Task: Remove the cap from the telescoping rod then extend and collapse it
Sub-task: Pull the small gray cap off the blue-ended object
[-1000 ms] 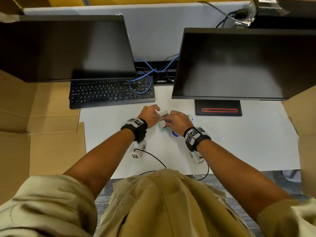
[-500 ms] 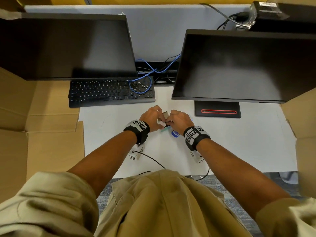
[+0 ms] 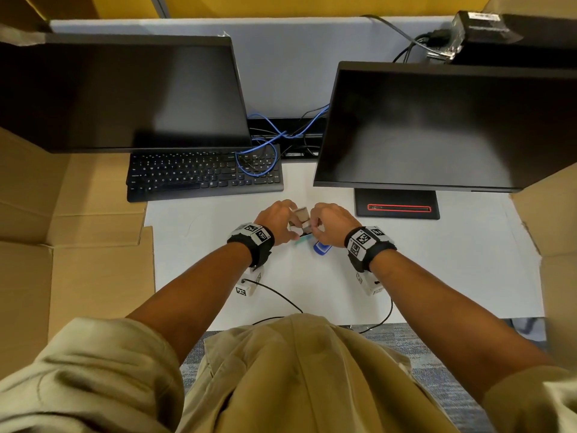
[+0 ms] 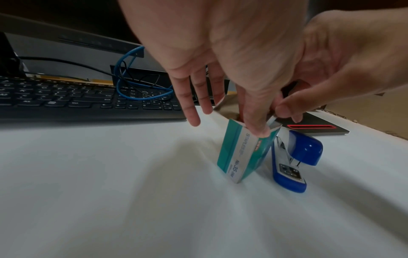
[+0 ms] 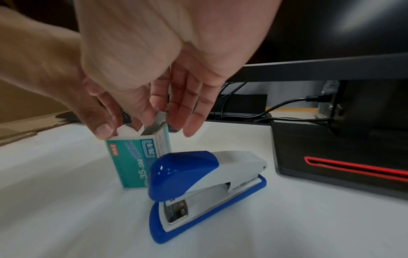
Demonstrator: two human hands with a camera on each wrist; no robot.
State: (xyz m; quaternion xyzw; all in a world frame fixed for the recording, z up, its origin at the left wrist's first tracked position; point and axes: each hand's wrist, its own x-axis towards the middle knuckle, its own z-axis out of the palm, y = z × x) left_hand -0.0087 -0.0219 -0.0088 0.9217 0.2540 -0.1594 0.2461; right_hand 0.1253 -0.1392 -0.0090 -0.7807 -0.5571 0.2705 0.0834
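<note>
No telescoping rod or cap shows in any view. A teal and white staple box (image 4: 240, 157) (image 5: 132, 160) stands on end on the white desk (image 3: 193, 251), top flap open. My left hand (image 4: 243, 122) pinches the box's top, thumb on its front and fingers behind. My right hand (image 5: 159, 118) pinches a grey strip of staples (image 5: 154, 126) that sticks out of the box mouth. In the head view both hands (image 3: 278, 220) (image 3: 327, 223) meet over the box (image 3: 301, 214).
A blue and grey stapler (image 5: 198, 183) (image 3: 321, 249) lies just right of the box. A black keyboard (image 3: 203, 176) with a blue cable sits behind on the left, a monitor base (image 3: 396, 207) on the right. Cardboard flaps (image 3: 62, 245) flank the desk.
Both hands stay together at the box in the same spot on the desk. The right hand's fingers have drawn in closer over the box's open top.
</note>
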